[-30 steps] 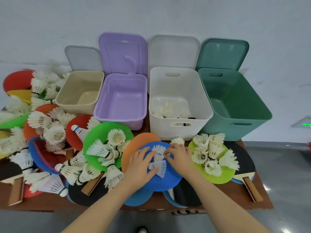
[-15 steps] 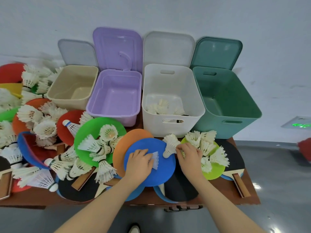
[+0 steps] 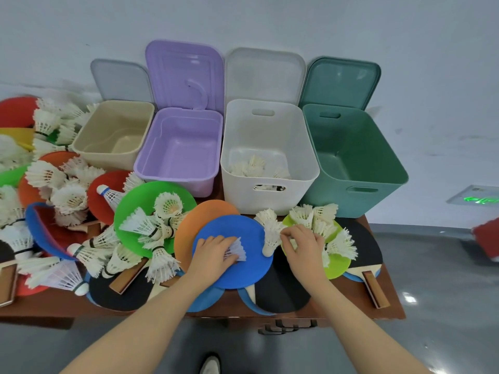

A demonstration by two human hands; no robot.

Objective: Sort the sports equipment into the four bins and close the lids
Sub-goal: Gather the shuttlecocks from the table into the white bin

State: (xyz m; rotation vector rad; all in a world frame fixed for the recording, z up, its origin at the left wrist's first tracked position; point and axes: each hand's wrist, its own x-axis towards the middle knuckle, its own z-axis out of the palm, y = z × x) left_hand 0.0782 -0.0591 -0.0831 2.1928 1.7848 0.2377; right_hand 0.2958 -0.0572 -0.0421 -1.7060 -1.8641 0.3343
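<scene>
Head view: white bin [image 3: 270, 157] w/ shuttlecocks [image 3: 256, 167]; other bins empty.

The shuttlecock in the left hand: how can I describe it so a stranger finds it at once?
Start at the white bin, second from the right, and come down to the blue disc before it. There the left hand grips one shuttlecock, the only one lying on blue; the others beside it lie on green discs.
</scene>
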